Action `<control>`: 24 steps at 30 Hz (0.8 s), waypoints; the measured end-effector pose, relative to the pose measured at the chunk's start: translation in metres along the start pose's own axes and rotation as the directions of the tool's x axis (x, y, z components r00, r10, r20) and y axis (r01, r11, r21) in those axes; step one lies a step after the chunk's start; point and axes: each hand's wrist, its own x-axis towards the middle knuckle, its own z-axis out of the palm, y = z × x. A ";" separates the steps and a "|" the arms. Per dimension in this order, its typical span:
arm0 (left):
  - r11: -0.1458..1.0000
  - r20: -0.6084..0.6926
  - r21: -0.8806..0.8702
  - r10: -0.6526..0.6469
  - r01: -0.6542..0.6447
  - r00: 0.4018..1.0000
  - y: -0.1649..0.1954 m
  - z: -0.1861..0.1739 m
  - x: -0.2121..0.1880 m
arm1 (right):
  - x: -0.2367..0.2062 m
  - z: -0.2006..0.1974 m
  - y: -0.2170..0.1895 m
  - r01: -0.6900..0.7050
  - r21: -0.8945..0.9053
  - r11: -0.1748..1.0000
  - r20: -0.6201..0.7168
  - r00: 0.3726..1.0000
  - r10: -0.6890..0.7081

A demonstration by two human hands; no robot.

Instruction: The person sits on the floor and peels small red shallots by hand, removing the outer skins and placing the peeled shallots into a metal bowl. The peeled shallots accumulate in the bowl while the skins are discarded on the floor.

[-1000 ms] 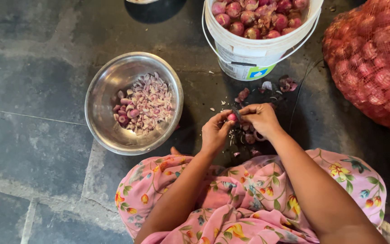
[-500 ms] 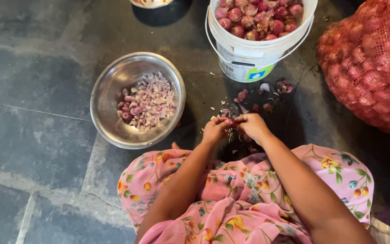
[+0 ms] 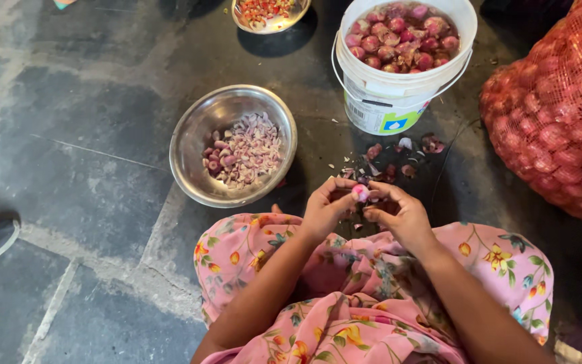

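Two hands, left hand [image 3: 326, 207] and right hand [image 3: 399, 212], are pinching one small pink onion [image 3: 360, 193] between fingertips at lower centre, with steel bowl [image 3: 190, 145] sitting left and white bucket [image 3: 389, 108] sitting above.

Two hands meet over the lap and pinch one small pink onion [image 3: 360, 193]: the left hand [image 3: 326, 209] on one side, the right hand [image 3: 399, 214] on the other. Peels [image 3: 399, 156] lie on the dark floor [image 3: 89, 135] in front. A steel bowl [image 3: 197, 128] of peeled onions sits to the left, a white bucket [image 3: 389, 101] of onions stands ahead, and a red sack [image 3: 554, 128] is at the right
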 end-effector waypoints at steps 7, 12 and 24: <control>0.869 -0.078 0.478 0.189 -0.130 0.979 0.022 0.038 -0.025 | -0.006 -0.004 0.010 0.083 -0.026 0.996 -0.009 0.997 -0.083; 0.161 0.233 0.880 0.672 -0.446 0.703 0.036 0.045 -0.031 | -0.002 -0.008 0.011 0.190 -0.188 0.964 -0.029 0.980 -0.198; 0.020 0.402 0.870 0.548 -0.492 0.734 0.008 0.025 -0.011 | 0.001 -0.024 0.030 0.147 -0.246 0.958 -0.027 0.987 -0.159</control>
